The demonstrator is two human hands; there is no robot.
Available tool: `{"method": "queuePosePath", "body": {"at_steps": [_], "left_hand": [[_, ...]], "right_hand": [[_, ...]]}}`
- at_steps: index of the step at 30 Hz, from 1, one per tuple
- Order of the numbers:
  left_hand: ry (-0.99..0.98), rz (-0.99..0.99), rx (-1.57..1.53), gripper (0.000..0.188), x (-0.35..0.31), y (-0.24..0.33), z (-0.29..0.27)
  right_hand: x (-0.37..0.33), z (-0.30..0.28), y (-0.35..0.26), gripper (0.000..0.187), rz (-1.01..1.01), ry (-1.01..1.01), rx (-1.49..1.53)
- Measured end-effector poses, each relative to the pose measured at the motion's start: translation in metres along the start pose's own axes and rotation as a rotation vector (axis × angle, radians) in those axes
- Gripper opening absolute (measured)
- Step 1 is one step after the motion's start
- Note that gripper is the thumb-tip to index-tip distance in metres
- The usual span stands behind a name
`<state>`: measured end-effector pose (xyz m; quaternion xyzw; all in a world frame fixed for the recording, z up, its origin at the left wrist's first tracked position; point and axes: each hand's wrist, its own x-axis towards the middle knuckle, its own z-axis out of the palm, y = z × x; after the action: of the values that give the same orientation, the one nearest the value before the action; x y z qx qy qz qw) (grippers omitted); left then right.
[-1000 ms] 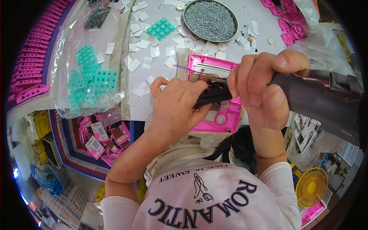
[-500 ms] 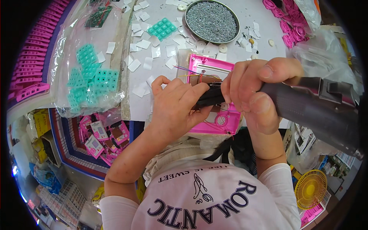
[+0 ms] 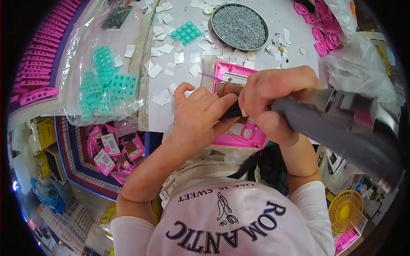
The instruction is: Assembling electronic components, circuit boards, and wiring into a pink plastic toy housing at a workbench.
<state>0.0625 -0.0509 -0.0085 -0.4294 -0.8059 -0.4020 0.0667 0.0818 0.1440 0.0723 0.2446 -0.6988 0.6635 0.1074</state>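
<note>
A pink plastic casing lies at the near edge of the white table, with a brown board and thin coloured wires inside. Over it, my left hand pinches a black part between thumb and index finger. The other left fingers are bent and raised. My right hand is closed round a dark power screwdriver, whose body slants out to the right and is smeared by motion. Its right fingertips are close beside the black part. The tool's tip is hidden behind the hand.
Beyond the casing stands a round metal bowl of screws. White paper pieces and turquoise keypads are scattered around; more keypads lie on plastic at left. A blue-rimmed crate holds pink units. Pink parts sit far right.
My right hand has turned, and the screwdriver has swung with it. The fingertips have come nearer the left hand, covering more of the black part. My left hand keeps its pinch.
</note>
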Motion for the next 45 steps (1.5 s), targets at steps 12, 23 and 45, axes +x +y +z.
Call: {"method": "queuePosePath", "body": {"at_steps": [12,23,45], "left_hand": [[0.057,-0.158,-0.266,0.075,0.015,-0.004,0.005],[-0.017,-0.089,0.075,0.059,0.020,0.008,0.011],[-0.193,-0.077,0.375,0.016,0.157,-0.073,0.031]], "right_hand": [[-0.041,-0.053,0.006,0.039,0.223,-0.151,-0.618],[-0.010,-0.046,-0.003,0.026,0.483,-0.069,-1.024],[0.023,-0.108,-0.053,0.032,-0.343,0.732,-0.358]]}}
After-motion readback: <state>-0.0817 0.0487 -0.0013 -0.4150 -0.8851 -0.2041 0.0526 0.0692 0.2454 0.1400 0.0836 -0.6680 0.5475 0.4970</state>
